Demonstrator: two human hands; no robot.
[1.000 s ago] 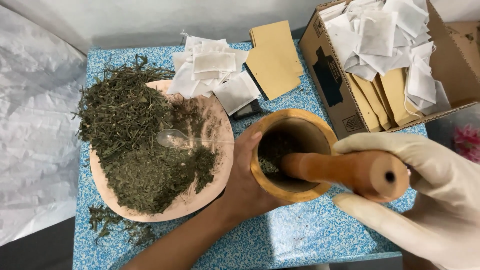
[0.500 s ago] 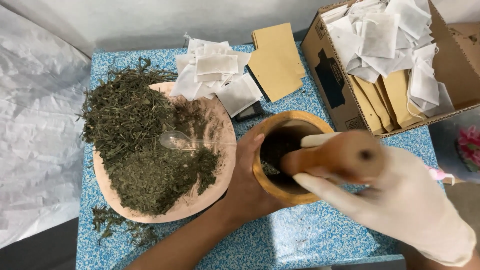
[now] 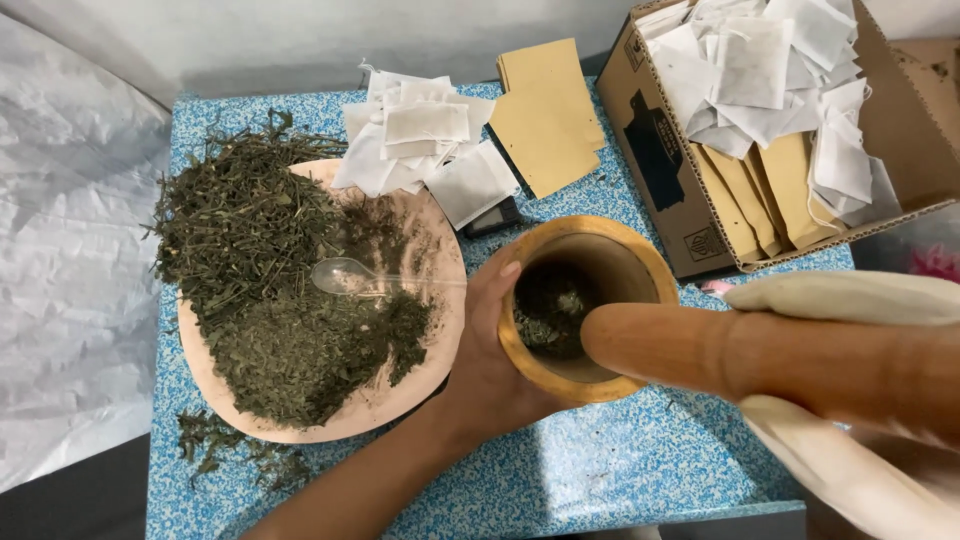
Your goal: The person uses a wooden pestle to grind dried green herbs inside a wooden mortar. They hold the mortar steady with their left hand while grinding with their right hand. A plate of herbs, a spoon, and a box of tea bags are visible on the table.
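Crumpled white sheeting (image 3: 70,270) lay at the far left, beside the blue speckled table (image 3: 560,480). On the table we found a round pinkish tray (image 3: 420,385) heaped with dried green herbs (image 3: 260,290), a clear plastic spoon (image 3: 345,275) lying on the heap, and loose herb scraps (image 3: 225,445) on the table below the tray's rim. Behind the tray sat a pile of white filter bags (image 3: 425,150), and beside it a stack of tan paper envelopes (image 3: 550,115).

Our bare left hand (image 3: 490,360) was wrapped around the left wall of the wooden mortar (image 3: 585,305), thumb resting on its rim, fingers closed about it. The mortar stood near the table's front, just right of the tray, with crushed herb at its bottom.

Our gloved right hand (image 3: 860,400) was closed around the wooden pestle (image 3: 760,350). Compared with half a second earlier, the pestle had swung from a steep, end-on stance to nearly horizontal, its rounded tip now over the mortar's right rim rather than down in the bowl, and the hand had moved toward the right edge of view. The left hand and mortar had not shifted.

At the far right, a cardboard box (image 3: 660,150) held more white bags and tan envelopes.
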